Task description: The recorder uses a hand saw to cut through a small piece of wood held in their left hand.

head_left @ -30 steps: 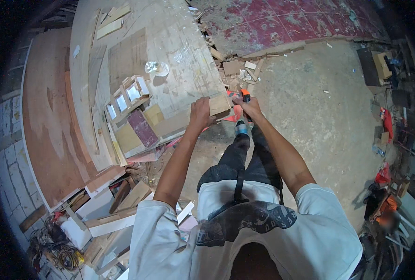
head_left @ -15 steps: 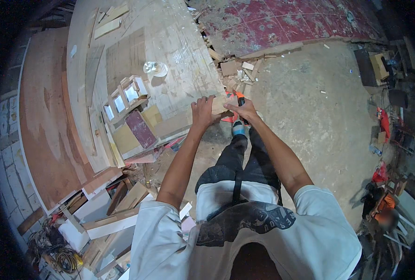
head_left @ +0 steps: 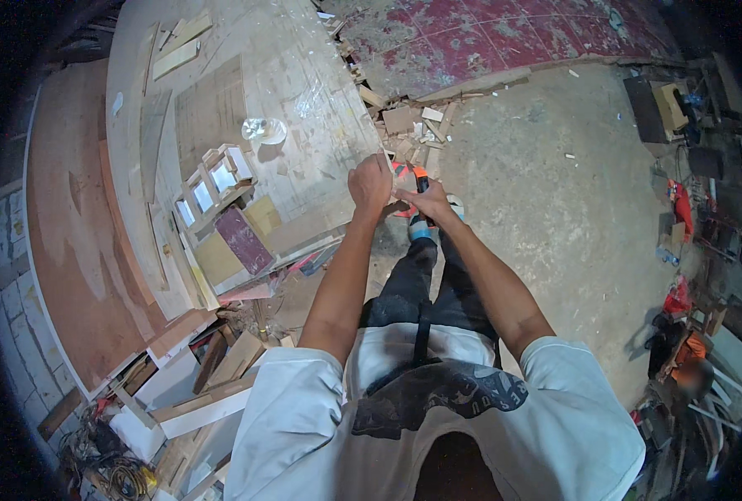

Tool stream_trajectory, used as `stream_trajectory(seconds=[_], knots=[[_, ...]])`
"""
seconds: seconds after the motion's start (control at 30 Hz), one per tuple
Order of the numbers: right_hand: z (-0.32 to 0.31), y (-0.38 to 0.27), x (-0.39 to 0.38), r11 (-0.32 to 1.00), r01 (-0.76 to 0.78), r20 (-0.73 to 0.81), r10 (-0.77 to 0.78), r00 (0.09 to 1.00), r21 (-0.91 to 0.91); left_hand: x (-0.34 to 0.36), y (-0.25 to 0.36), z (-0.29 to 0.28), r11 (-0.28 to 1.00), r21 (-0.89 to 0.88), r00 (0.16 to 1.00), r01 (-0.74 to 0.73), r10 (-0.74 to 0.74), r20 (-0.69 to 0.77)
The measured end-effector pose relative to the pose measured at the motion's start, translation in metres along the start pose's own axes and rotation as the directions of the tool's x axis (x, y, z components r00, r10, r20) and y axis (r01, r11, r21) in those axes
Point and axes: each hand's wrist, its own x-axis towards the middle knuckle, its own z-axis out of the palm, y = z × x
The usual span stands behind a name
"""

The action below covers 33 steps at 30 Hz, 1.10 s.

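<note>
Left hand (head_left: 370, 185) hangs in a loose fist, gripping nothing visible, at the desk (head_left: 304, 92) edge. Right hand (head_left: 428, 200) closes on an orange-black tool (head_left: 418, 177).

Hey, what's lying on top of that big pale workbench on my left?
On the workbench sit a wooden grid frame, a dark red board, a tan square panel, a clear round object and wood strips. The boards hide whatever lies beneath them.
</note>
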Motion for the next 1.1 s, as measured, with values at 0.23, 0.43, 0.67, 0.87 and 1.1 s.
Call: stream_trajectory(seconds=[0.23, 0.43, 0.67, 0.87, 1.1], knots=[[0.003, -0.013, -0.013, 0.989, -0.046, 0.092, 0.034, 0.995, 0.138, 0.002, -0.001, -0.003, 0.985, 0.029, 0.985, 0.172, -0.172, -0.01], [0.007, -0.009, -0.008, 0.998, -0.034, 0.065, 0.03, 0.997, 0.055, 0.0, -0.003, -0.002, 0.982, 0.028, 0.982, 0.186, -0.187, 0.013], [0.005, -0.024, -0.017, 0.986, -0.101, 0.156, 0.081, 0.984, 0.13, -0.001, -0.01, -0.005, 0.992, -0.006, 0.992, 0.123, -0.123, 0.006], [0.003, -0.028, -0.015, 0.993, -0.096, 0.137, 0.086, 0.987, 0.065, 0.001, -0.014, -0.011, 0.995, -0.024, 0.995, 0.097, -0.097, 0.018], [0.002, -0.025, -0.011, 0.995, -0.104, 0.159, 0.103, 0.982, -0.001, -0.025, -0.116, -0.048, 0.947, -0.252, 0.832, 0.2, -0.3, -0.467]])
